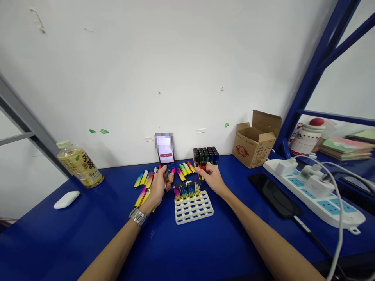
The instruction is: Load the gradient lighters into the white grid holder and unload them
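My right hand pinches a red-and-yellow lighter, held upright in front of a block of dark-topped lighters. My left hand is curled around what looks like a dark-topped lighter, mostly covered by the fingers. Between the hands sits a white plastic tray full of holes, with several see-through coloured lighters upright in its back row. Bright rainbow-coloured sleeves lie around my left hand, and more such sleeves rest between the hands.
A phone leans against the wall. At the left stand a drink bottle and a white case. To the right are an open cardboard box, a black phone and a power strip with loose cables.
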`<state>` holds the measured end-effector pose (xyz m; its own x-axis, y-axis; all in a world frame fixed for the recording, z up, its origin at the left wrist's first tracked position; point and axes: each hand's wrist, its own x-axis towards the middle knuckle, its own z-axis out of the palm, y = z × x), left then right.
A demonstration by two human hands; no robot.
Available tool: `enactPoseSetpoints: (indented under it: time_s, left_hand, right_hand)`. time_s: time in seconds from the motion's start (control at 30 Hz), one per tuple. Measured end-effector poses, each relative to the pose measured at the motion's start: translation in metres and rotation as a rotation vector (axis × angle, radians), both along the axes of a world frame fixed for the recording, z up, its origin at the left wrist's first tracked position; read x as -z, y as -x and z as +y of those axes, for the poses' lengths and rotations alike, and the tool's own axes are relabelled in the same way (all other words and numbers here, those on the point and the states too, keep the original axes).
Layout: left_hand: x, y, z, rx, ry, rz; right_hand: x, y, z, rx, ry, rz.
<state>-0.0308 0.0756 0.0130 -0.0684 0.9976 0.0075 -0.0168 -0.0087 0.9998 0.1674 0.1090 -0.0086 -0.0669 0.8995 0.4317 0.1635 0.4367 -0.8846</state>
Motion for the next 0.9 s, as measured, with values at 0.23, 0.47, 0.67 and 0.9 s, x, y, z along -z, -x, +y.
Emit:
enactPoseSetpoints:
  time_s: [0.23, 0.47, 0.67, 0.9]
  left_hand:
    - [0.0028, 0.0003, -0.0004, -0.036, 0.044, -0.001]
    - [0.0032, -0.0007, 0.0001, -0.045, 0.037, -0.016]
    - [0.0034, 0.0009, 0.0002, -0.071, 0.006, -0.013]
    - [0.0047, 0.0008, 0.0009, -0.065, -0.033, 0.043]
  right_hand:
    - [0.0043, 0.0024, 0.0012, -0.147, 0.191, 0.184]
    - [0.0032, 0.0001, 0.0011, -0.254, 0.267, 0.23]
    - [0.0019, -0.0004, 0.0007, -0.259, 0.306, 0.235]
    - [0.001, -0.0009, 0.001, -0.251, 0.324, 0.206]
